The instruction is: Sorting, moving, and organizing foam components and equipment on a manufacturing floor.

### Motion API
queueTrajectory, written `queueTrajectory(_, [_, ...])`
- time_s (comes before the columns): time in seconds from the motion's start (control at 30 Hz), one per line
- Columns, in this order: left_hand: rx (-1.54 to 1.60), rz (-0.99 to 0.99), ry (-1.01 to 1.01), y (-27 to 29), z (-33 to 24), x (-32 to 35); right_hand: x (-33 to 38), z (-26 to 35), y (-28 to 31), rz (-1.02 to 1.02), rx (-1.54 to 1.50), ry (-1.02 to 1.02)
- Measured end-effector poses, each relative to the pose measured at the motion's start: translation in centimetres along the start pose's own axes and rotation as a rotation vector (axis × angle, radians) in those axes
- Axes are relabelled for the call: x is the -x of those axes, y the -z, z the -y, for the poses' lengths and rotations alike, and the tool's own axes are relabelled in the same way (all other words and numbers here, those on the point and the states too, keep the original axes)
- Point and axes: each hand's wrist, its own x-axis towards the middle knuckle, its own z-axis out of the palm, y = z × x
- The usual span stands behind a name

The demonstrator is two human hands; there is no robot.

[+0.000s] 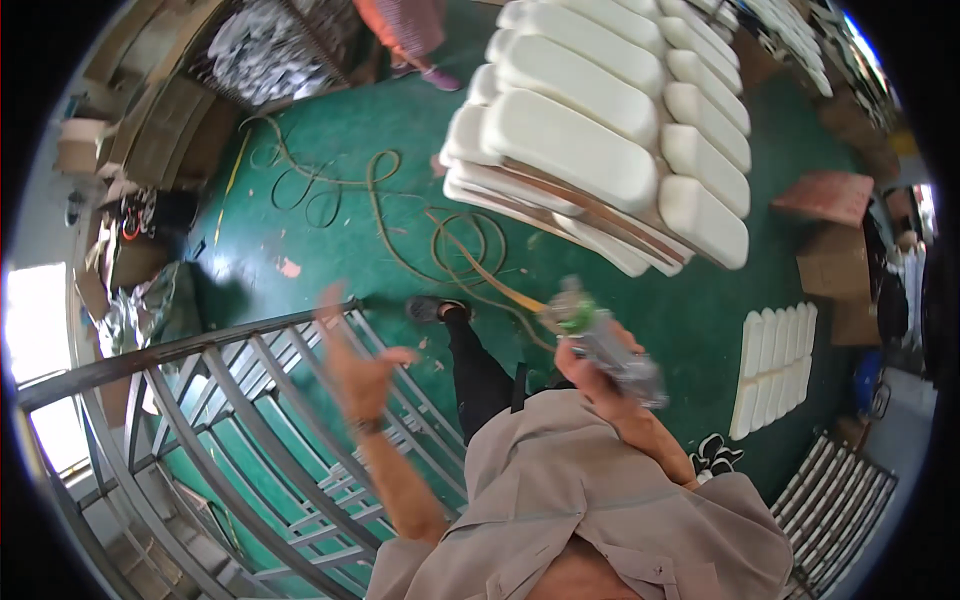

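My right hand [590,378] is wrapped round a grey air tool [622,358], held in front of my waist. A green part shows near its far end, and a yellowish hose [500,287] runs from there to the floor. Motion blur hides the tool's exact kind. My left hand [357,375] is raised and empty, blurred, with thumb and fingers apart. It hovers above a grey metal frame with bars [265,420] on my left. Ahead to the right stands a stack of white, round-ended padded pieces [575,140] layered on brown boards.
More hose [385,215] lies looped on the green floor [330,250]. Another person [405,30] stands at the far side near a heap of grey pieces [270,55]. Cartons [838,270], a white ribbed panel [775,370] and a slatted metal rack [835,505] are on the right.
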Motion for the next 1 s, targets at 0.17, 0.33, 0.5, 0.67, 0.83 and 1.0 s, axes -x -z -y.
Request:
queueTrajectory(0.17, [0.428,0.711,-0.660,-22.4,-18.7,9.4,11.0,11.5,13.5,-0.216,-0.550,0.306])
queueTrajectory(0.33, [0.040,1.094,-0.652,-34.7,-23.8,19.1,24.2,18.8,28.1,-0.578,-0.421,0.590])
queueTrajectory(0.5, [0.082,1.240,-0.445,-40.1,-23.6,21.6,34.8,18.7,38.1,-0.977,-0.119,0.410])
queueTrajectory(0.67, [0.126,1.326,-0.168,-46.0,-20.7,23.6,37.0,16.9,47.8,-1.143,0.121,0.306])
queueTrajectory(0.83, [-0.139,0.918,-0.408,-52.2,-19.2,23.0,33.6,16.9,56.8,-1.036,0.299,0.116])
queueTrajectory(1.0, [0.324,0.430,-0.321,-55.6,-39.1,17.8,24.9,15.3,66.3,-0.740,0.135,-0.125])
